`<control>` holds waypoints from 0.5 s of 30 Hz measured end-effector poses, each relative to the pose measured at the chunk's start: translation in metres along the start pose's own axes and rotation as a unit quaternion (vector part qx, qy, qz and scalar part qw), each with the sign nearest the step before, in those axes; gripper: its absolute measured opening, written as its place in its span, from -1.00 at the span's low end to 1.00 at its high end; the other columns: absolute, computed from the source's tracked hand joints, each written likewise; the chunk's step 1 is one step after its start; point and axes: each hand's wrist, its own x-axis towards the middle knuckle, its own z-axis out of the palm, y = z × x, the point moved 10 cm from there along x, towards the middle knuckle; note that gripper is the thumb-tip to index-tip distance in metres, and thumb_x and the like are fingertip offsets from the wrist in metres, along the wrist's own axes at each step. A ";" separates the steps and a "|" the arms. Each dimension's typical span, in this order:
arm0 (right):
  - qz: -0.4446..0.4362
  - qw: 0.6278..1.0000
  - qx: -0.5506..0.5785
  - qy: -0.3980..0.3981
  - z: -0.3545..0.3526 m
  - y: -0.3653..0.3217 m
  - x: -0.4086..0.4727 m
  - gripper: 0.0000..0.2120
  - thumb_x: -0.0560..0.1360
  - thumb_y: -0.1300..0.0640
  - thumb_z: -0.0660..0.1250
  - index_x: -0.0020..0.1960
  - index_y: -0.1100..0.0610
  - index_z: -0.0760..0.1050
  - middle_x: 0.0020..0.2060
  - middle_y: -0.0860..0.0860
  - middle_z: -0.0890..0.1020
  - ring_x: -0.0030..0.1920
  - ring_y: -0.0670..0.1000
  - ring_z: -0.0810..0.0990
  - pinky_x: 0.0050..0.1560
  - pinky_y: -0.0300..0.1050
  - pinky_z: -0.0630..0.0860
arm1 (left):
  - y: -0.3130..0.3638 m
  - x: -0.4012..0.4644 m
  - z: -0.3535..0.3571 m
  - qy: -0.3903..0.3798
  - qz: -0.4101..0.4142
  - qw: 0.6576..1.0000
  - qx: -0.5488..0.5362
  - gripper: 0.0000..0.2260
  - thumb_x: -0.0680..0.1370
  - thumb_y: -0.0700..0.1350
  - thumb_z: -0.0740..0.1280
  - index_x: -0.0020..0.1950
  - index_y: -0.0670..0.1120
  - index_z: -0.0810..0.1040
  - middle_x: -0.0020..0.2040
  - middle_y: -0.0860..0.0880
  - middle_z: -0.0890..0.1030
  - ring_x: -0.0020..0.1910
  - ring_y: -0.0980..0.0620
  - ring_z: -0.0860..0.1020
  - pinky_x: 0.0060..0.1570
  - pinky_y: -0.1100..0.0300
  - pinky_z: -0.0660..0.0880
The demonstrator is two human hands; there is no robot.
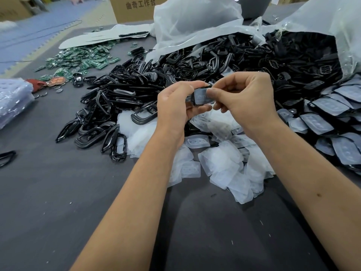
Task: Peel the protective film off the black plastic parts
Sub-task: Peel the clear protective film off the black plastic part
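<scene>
My left hand (177, 105) grips a small black plastic part (192, 98) from the left, its body mostly hidden behind my fingers. A pale translucent film (202, 96) covers its face. My right hand (246, 98) pinches the film's right edge between thumb and forefinger. Both hands are raised above the grey table (58, 192). Below them lies a heap of peeled clear films (224, 161). A row of black parts still wearing film (330, 118) lies to the right.
A big pile of black frame-shaped parts (121, 102) spreads left and behind the hands. Two open plastic bags (195, 22) spill more black parts at the back. Green circuit boards (82, 61) lie far left, a cardboard box (134, 8) behind them.
</scene>
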 end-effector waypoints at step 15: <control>0.025 1.000 0.002 0.013 -0.004 0.003 0.000 -0.87 0.42 0.25 0.61 -0.24 0.15 0.68 -0.42 0.05 0.70 -0.46 0.00 0.66 -0.45 -0.25 0.51 | 0.003 -0.003 0.001 -0.004 0.009 1.000 0.023 -0.78 0.57 -0.36 0.26 0.00 -0.24 0.71 -0.05 -0.24 0.72 -0.18 -0.10 0.71 -0.24 0.19 0.61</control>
